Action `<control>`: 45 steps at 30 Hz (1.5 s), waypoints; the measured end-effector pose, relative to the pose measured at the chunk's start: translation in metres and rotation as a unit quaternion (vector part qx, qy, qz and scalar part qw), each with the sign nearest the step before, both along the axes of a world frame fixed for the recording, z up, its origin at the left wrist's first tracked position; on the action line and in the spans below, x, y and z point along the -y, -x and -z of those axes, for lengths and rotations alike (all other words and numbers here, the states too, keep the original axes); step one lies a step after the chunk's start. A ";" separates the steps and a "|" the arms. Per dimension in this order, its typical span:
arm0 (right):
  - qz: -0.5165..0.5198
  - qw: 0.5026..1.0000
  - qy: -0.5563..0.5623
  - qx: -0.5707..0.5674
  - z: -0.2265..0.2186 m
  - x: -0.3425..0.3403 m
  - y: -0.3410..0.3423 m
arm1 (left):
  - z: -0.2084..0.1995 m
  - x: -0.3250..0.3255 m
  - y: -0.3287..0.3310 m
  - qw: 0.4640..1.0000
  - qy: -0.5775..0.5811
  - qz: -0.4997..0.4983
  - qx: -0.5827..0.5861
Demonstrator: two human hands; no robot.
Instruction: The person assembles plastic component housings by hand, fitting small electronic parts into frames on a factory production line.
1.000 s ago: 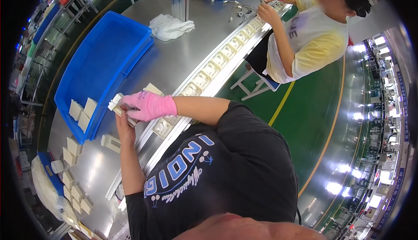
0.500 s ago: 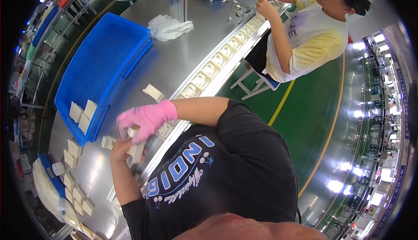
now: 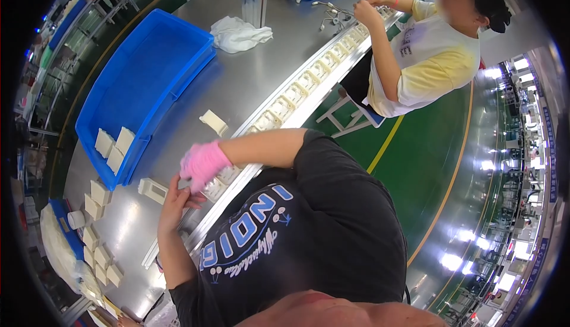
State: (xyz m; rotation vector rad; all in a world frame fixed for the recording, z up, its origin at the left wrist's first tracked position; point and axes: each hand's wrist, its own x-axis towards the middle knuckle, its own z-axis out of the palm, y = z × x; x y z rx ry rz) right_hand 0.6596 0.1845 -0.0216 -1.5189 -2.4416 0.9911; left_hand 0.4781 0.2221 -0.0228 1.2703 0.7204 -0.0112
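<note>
My bare left hand [image 3: 174, 205] reaches in from the lower left, fingers stretched and apart, with nothing visible in them. Its fingertips meet the pink-gloved right hand [image 3: 203, 164], which is bent over the near end of a metal rail [image 3: 261, 110]. The glove's fingers point down and are blurred, so I cannot make out what they hold. Several cream plastic housings [image 3: 285, 106] sit in a row along that rail, some hidden under my right forearm. An open cream housing [image 3: 153, 190] lies just left of my hands. Another cream housing [image 3: 212, 123] lies beyond the glove.
A blue bin [image 3: 142, 78] with a few cream covers [image 3: 114, 149] stands on the steel table [image 3: 184, 113]. Several cream covers [image 3: 98, 256] lie at lower left. A white cloth [image 3: 237, 34] is farther back. At right, a co-worker [image 3: 427, 60] sits handling a small white part.
The cream piece between my hands is no longer visible there. Both hands have shifted right toward the rail, uncovering the open housing on the table. The whole view has moved slightly.
</note>
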 end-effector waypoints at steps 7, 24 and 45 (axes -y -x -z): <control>0.243 0.961 -0.035 0.129 0.037 -0.044 -0.066 | 0.047 -0.104 0.032 0.936 -0.340 -0.087 0.014; 0.213 0.934 0.086 0.275 0.073 -0.054 -0.067 | 0.148 -0.175 0.084 0.834 -0.485 -0.056 -0.256; 0.215 0.896 0.173 -0.347 -0.027 -0.017 -0.056 | 0.037 -0.045 -0.050 0.959 -0.079 -0.263 0.076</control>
